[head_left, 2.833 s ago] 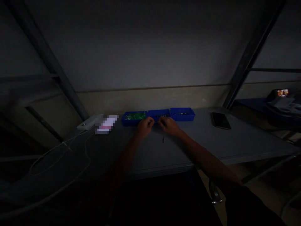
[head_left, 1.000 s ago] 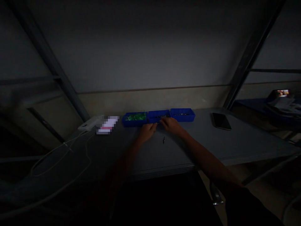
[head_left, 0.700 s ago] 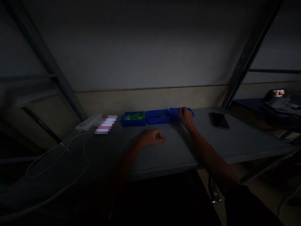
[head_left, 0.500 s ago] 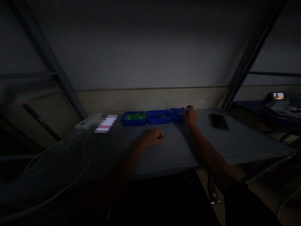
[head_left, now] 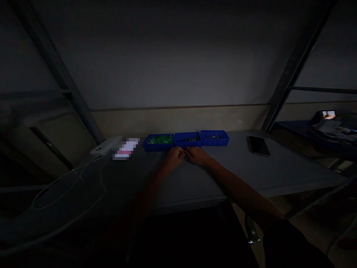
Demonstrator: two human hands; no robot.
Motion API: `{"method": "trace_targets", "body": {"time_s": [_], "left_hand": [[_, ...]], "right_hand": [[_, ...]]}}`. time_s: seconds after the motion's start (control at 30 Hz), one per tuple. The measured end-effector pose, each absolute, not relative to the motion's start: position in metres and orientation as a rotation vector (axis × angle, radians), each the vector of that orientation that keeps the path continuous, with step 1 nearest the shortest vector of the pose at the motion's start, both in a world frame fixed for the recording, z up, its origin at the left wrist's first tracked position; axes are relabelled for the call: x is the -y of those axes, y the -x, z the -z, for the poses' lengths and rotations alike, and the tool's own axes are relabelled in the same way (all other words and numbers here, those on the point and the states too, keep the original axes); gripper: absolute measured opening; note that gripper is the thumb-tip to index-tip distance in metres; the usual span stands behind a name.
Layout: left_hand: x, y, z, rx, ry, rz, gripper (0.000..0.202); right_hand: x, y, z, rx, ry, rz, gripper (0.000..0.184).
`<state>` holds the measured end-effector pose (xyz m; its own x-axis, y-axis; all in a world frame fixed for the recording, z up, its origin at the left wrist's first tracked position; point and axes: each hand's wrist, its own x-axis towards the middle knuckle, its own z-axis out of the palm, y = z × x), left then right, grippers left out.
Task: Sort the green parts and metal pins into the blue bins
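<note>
Three small blue trays stand in a row at the back of the grey table [head_left: 251,171]: the left tray [head_left: 158,143] holds green pieces, the middle tray [head_left: 188,140] and the right tray [head_left: 214,137] hold small dark parts. My left hand [head_left: 173,158] and my right hand [head_left: 197,155] meet fingertip to fingertip on the table just in front of the middle tray. Both are curled closed, pinching something too small and dark to make out.
A dark phone [head_left: 258,145] lies flat at the right of the table. A white power bank [head_left: 104,146] with trailing cables and a blurred-out card [head_left: 125,148] sit at the left. Metal rack posts rise on both sides. Another bench with a lit screen [head_left: 328,114] is far right.
My right hand reached to the right tray, then came back to the middle. My left hand closed over the small dark piece on the table and moved up to meet it; that piece no longer shows.
</note>
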<state>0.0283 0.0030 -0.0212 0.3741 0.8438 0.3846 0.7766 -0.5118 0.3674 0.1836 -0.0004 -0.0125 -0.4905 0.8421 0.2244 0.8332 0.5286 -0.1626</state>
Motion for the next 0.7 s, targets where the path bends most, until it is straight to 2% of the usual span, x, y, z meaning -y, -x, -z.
{"method": "trace_targets", "body": {"time_s": [0.5, 0.6, 0.7], "left_hand": [[-0.0051, -0.0332, 0.0305, -1.431, -2.261, -1.029, 0.010], [-0.0033, -0.0330, 0.0273, -1.468, -2.256, -1.020, 0.006], [-0.0007, -0.0322, 0.0216, -1.505, -2.265, -1.034, 0.011]], "right_hand": [[-0.0048, -0.1831, 0.0163, 2.363, 1.421, -0.056, 0.027], [-0.0060, -0.1855, 0.0167, 2.337, 1.358, -0.123, 0.027], [-0.0065, -0.1907, 0.0154, 2.280, 1.246, -0.176, 0.026]]}}
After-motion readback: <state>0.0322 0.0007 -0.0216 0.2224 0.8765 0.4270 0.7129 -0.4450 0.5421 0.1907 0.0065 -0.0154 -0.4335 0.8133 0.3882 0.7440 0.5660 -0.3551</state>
